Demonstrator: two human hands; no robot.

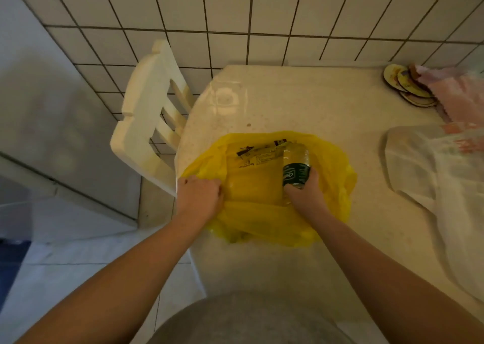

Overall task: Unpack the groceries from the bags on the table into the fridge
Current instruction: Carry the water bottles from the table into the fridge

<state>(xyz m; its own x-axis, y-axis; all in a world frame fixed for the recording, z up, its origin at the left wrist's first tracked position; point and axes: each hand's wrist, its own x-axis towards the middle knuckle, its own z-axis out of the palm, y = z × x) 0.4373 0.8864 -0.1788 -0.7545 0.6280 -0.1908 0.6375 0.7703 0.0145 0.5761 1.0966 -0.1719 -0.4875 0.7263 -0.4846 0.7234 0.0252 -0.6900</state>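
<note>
- Right now the clear plastic bottle [296, 168] with a dark green label is lying inside the open yellow bag [337, 186], toward the bag's right side, its far end pointing away from the person.
- Right hand [305, 193] is wrapping around the near end of the bottle, fingers closing on it just below the label.
- Left hand [200, 195] is clenching the bag's left rim, bunching the plastic and holding the mouth open.
- Flat printed packaging [258, 155] is showing through the bag's far side, just left of the bottle; print is too blurred to read.
- Yellow bag is sitting on the pale table [301, 103], near the table's left edge and close to the person.
- White translucent bag [445, 186] is lying flat at the right, well apart from the yellow one.
- Pink bag [461, 95] is resting at the far right corner, with a stack of round coasters [404, 86] touching its left side.
- White wooden chair [149, 116] is standing against the table's left edge.
- Grey appliance panel [44, 103] is filling the left side; cannot tell what it is.
- Tiled floor [235, 8] is running beyond the table.
</note>
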